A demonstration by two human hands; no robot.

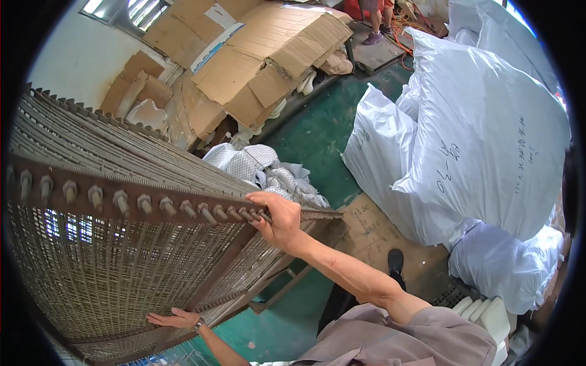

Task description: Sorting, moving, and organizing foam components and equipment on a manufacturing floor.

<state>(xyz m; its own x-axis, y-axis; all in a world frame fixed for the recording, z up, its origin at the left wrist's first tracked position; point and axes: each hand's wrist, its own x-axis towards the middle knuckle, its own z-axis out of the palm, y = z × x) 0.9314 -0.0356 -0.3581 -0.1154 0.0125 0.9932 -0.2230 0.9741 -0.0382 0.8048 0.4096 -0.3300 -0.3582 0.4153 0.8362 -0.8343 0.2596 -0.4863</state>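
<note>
A large rusty metal mesh frame (152, 268), made of close-set slats and wire grid, fills the left side. Along its top runs a brown bolted rim (107, 198) with a row of threaded bolts and nuts. My right hand (278, 219) is closed round the near end of that rim, its fingers over the last bolts. Lower down, my left hand (174, 318), with a watch at the wrist, lies flat against the mesh with its fingers stretched out.
Large stuffed white sacks (482, 134) are piled on the right. Flattened cardboard (262, 55) covers a stack at the back. White netted bundles (262, 168) lie behind the frame on the green floor (317, 134). Another person's legs (374, 18) show at the far top.
</note>
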